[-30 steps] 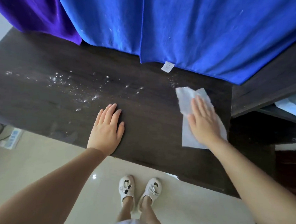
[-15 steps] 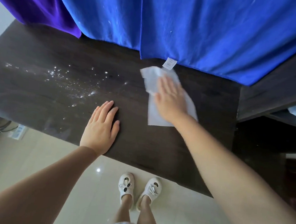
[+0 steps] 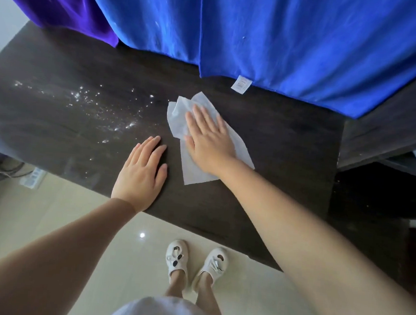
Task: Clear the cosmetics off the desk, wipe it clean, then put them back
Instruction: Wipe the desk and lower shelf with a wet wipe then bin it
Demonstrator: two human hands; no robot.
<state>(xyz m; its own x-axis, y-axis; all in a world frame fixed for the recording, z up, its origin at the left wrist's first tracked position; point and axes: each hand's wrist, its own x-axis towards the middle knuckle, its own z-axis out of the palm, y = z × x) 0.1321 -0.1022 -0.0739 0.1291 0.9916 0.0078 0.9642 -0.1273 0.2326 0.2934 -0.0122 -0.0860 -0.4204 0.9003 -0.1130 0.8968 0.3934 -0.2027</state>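
A dark wooden desk (image 3: pixel 289 148) fills the middle of the view, with no cosmetics on it. A white wipe (image 3: pixel 196 171) lies flat near the desk's centre. My right hand (image 3: pixel 209 137) presses down on the wipe, palm flat and fingers spread. My left hand (image 3: pixel 140 174) rests flat on the desk's front edge, just left of the wipe, holding nothing. White specks and droplets (image 3: pixel 102 110) are scattered over the desk's left half.
A blue cloth (image 3: pixel 272 38) hangs over the desk's back edge, with a purple cloth (image 3: pixel 60 2) to its left. A dark shelf unit (image 3: pixel 388 135) adjoins the desk on the right. A power strip (image 3: pixel 32 178) lies on the tiled floor at the left.
My right hand has slid the wipe leftward across the desk, from the right end to the centre beside my left hand. The left hand has stayed on the front edge.
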